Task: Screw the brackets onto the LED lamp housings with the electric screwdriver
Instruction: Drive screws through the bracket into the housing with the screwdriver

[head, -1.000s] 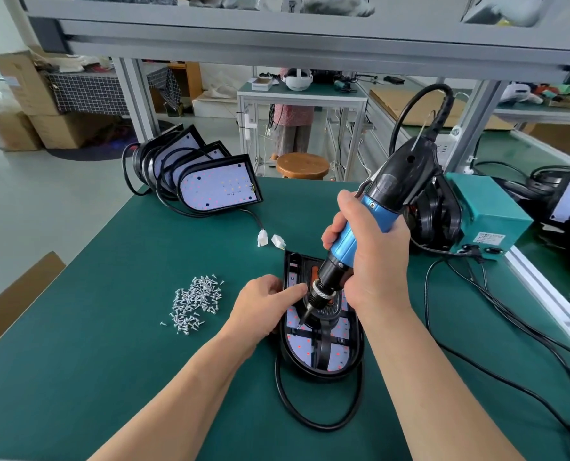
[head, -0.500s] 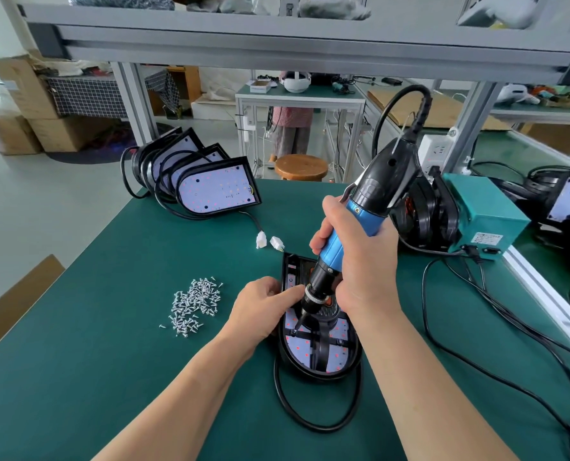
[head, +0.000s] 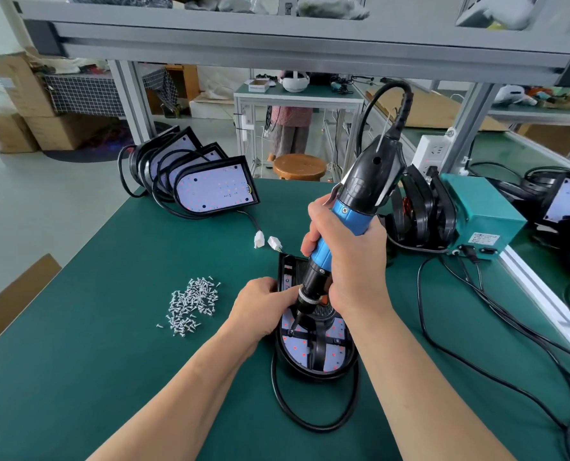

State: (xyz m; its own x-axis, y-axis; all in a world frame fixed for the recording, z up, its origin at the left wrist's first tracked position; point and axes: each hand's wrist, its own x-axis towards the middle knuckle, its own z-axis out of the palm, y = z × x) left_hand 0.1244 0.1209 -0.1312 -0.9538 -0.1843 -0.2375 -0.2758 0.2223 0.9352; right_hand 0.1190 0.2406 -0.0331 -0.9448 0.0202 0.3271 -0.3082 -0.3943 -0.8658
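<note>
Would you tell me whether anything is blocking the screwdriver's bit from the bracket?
Nothing visible does. The right hand holds the electric screwdriver with its bit down at the bracket on the lamp housing; the left hand grips the housing's edge beside it.

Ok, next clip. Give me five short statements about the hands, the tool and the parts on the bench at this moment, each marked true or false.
1. The right hand grips the electric screwdriver by its blue body. True.
2. The screwdriver's bit is down at the bracket on the lamp housing nearest the person. True.
3. The pile of screws lies to the right of that housing. False: it lies to its left.
4. The left hand is picking a screw from the pile. False: it holds the housing's left edge, beside the bit.
5. Other housings lean in a row at the far left. True.
</note>
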